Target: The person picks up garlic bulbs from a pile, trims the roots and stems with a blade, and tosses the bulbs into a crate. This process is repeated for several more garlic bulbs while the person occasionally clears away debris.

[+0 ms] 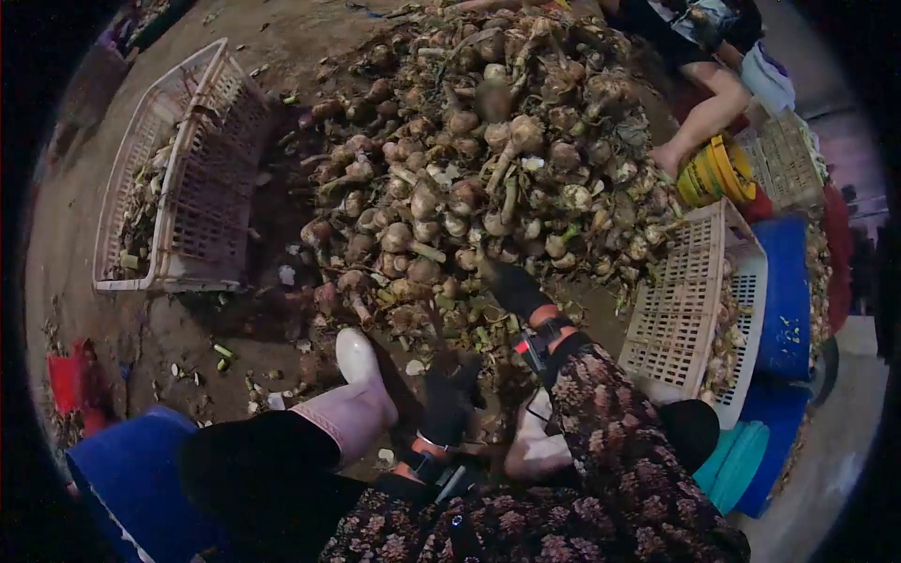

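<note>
A large heap of soil-covered bulbs [422,202] with stems and dry roots fills the floor in front of me. My right hand [514,289], in a dark glove, reaches to the near edge of the heap, its fingers smeared and lost against the bulbs. Closer to my body, my left hand [449,403] is low between my boots, also dark-gloved. Its fingers blur into the shadow, and I cannot tell whether it holds anything. A pale boot [361,389] stands just left of that hand.
A white plastic crate [211,178] with trimmings lies tilted at left. At right are another white crate [671,300] of bulbs, a blue bin [785,291], a yellow bucket [706,176] and a teal tub [734,467]. Another person's leg [709,111] is beyond the heap.
</note>
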A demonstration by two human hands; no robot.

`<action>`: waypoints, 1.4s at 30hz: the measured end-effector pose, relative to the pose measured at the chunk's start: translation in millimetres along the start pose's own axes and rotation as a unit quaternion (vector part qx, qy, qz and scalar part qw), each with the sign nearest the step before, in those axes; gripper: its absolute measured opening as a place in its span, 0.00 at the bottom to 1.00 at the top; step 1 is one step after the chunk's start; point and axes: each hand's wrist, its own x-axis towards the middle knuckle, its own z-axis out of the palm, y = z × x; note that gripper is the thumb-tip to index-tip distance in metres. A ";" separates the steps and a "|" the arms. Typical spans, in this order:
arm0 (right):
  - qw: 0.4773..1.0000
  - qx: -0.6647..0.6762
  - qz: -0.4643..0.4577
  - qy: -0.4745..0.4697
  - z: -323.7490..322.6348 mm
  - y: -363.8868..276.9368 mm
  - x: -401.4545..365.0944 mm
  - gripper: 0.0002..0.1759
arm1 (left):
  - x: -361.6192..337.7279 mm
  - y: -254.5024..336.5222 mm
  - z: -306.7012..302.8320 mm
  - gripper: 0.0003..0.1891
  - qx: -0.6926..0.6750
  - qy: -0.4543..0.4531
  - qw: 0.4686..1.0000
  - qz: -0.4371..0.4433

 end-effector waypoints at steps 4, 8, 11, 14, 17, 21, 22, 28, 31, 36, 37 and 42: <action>0.991 0.100 0.001 -0.085 -104.7 -45.8 -21.7 0.18 | -0.7 11.2 6.6 0.13 0.088 -0.007 0.991 0.105; 0.989 0.108 0.001 -0.099 -172.2 -75.2 -55.8 0.15 | 1.3 -13.2 11.1 0.15 0.219 -0.020 0.941 0.257; 0.994 0.071 -0.051 -0.068 -200.4 -87.6 -76.1 0.12 | -9.1 9.3 16.6 0.15 0.244 -0.049 0.955 0.159; 0.995 0.047 -0.073 -0.054 -229.3 -100.0 -92.5 0.10 | -20.5 18.1 17.3 0.15 0.267 -0.060 0.942 0.193; 0.997 0.025 -0.066 -0.020 -241.3 -102.9 -109.0 0.10 | -31.8 32.1 20.0 0.15 0.303 -0.070 0.929 0.203; 0.961 0.009 -0.033 0.274 -269.9 -91.6 -131.7 0.10 | 10.0 -60.9 -25.5 0.17 0.475 -0.184 0.791 0.339; 0.961 0.083 0.025 0.262 -291.1 -91.9 -135.9 0.11 | 19.7 -78.2 -36.0 0.19 0.525 -0.227 0.721 0.392; 0.849 0.436 0.219 0.203 -255.0 -76.0 -161.1 0.12 | -28.0 19.9 22.5 0.16 0.043 -0.210 0.960 0.178; 0.854 0.432 0.065 0.282 -172.0 -77.2 -165.8 0.13 | -59.1 52.0 29.1 0.14 -0.134 -0.252 0.958 0.020; 0.804 0.527 0.159 0.226 -146.2 -108.9 -162.8 0.17 | -58.1 54.9 30.2 0.15 -0.056 -0.240 0.964 -0.096; 0.860 0.441 0.127 0.224 -166.6 -111.3 -159.0 0.18 | -58.2 55.1 26.7 0.15 -0.064 -0.220 0.966 -0.118; 0.967 0.208 0.015 0.146 -238.3 -107.1 -150.7 0.30 | -55.8 60.6 24.5 0.19 -0.127 -0.175 0.970 -0.110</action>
